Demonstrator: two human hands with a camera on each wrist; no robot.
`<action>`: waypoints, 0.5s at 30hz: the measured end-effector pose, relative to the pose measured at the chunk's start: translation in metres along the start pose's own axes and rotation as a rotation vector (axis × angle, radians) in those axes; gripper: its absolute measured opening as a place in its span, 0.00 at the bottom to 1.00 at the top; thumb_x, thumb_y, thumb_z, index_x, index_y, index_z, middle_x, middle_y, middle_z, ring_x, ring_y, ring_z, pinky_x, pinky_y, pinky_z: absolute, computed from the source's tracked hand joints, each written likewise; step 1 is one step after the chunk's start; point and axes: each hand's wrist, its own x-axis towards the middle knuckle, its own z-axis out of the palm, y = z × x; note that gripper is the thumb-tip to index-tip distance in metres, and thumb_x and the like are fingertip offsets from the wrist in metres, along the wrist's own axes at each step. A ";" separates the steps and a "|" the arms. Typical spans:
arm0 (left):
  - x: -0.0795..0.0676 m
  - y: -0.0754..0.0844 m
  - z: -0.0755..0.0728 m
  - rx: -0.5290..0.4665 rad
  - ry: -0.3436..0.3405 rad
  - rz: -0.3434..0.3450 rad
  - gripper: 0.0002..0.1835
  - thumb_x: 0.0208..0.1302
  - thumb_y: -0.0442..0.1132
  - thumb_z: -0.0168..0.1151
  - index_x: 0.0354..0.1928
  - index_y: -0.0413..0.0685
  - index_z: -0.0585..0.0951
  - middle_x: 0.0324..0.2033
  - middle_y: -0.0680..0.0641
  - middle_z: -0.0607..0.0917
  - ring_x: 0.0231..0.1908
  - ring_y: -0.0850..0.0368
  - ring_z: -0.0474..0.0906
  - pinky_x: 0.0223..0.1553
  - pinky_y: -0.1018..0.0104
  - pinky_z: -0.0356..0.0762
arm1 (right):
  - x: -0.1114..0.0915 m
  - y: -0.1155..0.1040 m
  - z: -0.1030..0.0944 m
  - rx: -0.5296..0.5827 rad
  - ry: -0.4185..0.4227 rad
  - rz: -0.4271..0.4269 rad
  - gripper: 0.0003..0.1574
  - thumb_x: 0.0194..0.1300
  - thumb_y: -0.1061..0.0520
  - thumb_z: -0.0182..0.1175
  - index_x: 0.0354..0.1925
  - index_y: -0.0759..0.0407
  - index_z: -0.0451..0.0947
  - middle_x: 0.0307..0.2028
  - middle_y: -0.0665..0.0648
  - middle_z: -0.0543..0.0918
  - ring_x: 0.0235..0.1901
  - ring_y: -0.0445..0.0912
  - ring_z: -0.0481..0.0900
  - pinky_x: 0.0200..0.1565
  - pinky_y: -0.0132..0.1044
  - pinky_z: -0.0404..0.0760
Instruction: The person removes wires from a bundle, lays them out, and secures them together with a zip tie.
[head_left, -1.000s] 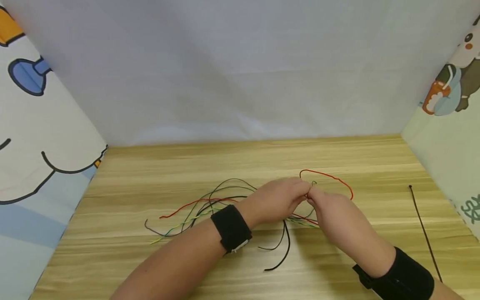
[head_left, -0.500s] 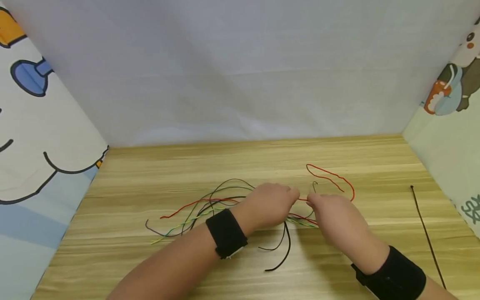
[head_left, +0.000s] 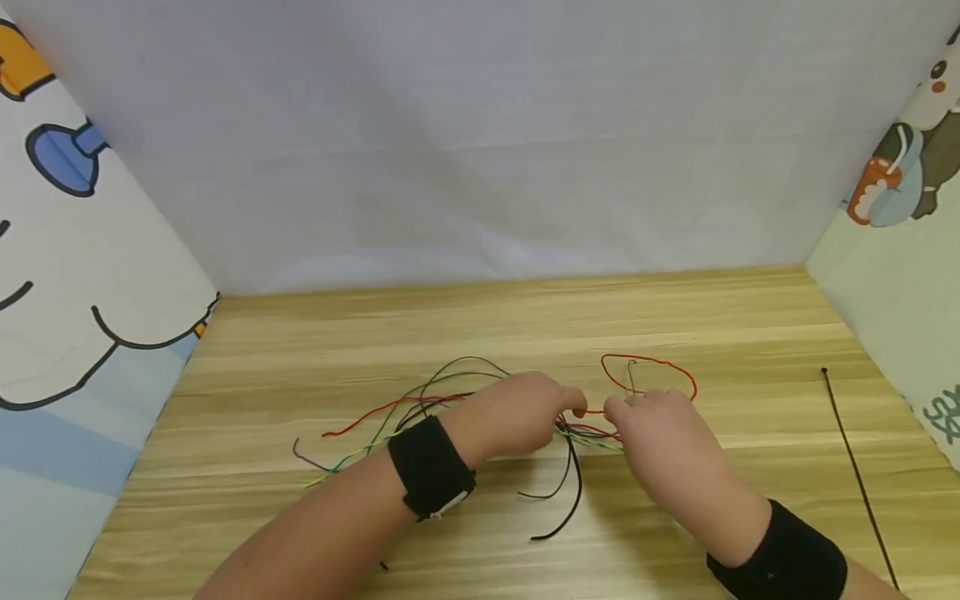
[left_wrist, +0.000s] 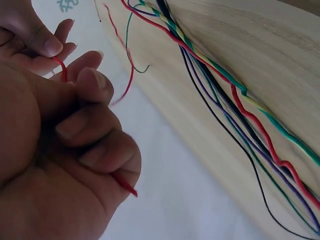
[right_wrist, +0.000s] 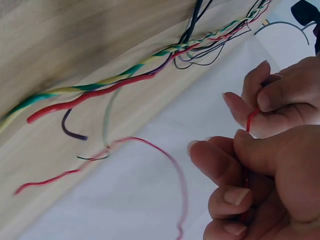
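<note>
A thin red wire (head_left: pixel 595 411) spans the short gap between my hands. My left hand (head_left: pixel 517 417) pinches it with thumb and forefinger; the other fingers are curled, and a red end (left_wrist: pixel 125 185) pokes out below them in the left wrist view. My right hand (head_left: pixel 667 442) pinches the same wire a little further right. Beyond the right hand, the wire bends in a loose red loop (head_left: pixel 652 360) over the table. Below both hands lies a bundle of coloured wires (left_wrist: pixel 220 100), red, black, purple, green and yellow-green, partly hidden by the left hand in the head view.
Loose wire ends fan out left, including a red one (head_left: pixel 352 425). Black ends (head_left: pixel 573 500) curve toward the front. A long thin dark rod-like strip (head_left: pixel 847 450) lies at the right. A white cloth wall (head_left: pixel 480 167) backs the wooden table (head_left: pixel 337 325).
My hands, together a second ago, have drawn apart, the left moving left and slightly nearer. Red wire now shows between them. The red loop behind the right hand has changed shape.
</note>
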 end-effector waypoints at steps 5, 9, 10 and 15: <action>-0.001 0.002 0.004 0.185 0.043 -0.018 0.21 0.61 0.26 0.55 0.50 0.58 0.78 0.35 0.54 0.86 0.35 0.59 0.80 0.33 0.64 0.81 | 0.000 -0.001 0.001 -0.012 0.018 -0.003 0.14 0.44 0.69 0.67 0.21 0.55 0.72 0.15 0.51 0.78 0.17 0.48 0.72 0.21 0.42 0.70; -0.003 0.004 0.007 0.317 0.094 -0.045 0.18 0.63 0.31 0.56 0.51 0.60 0.78 0.30 0.54 0.84 0.29 0.59 0.78 0.24 0.62 0.79 | 0.000 0.000 -0.002 -0.007 0.024 -0.005 0.14 0.44 0.69 0.68 0.21 0.55 0.73 0.16 0.52 0.78 0.18 0.49 0.73 0.23 0.44 0.73; -0.004 0.004 0.008 0.343 0.108 -0.046 0.17 0.64 0.31 0.56 0.51 0.60 0.77 0.29 0.54 0.83 0.29 0.59 0.78 0.23 0.62 0.79 | 0.000 0.000 -0.002 -0.005 0.023 -0.006 0.13 0.44 0.68 0.68 0.21 0.55 0.73 0.16 0.52 0.77 0.18 0.49 0.73 0.24 0.45 0.74; -0.012 -0.004 0.010 0.435 0.142 -0.011 0.12 0.64 0.33 0.56 0.44 0.60 0.77 0.26 0.54 0.81 0.26 0.58 0.75 0.25 0.62 0.78 | 0.000 0.004 0.001 0.028 0.056 -0.048 0.12 0.47 0.63 0.70 0.21 0.53 0.74 0.15 0.50 0.77 0.18 0.48 0.74 0.25 0.45 0.75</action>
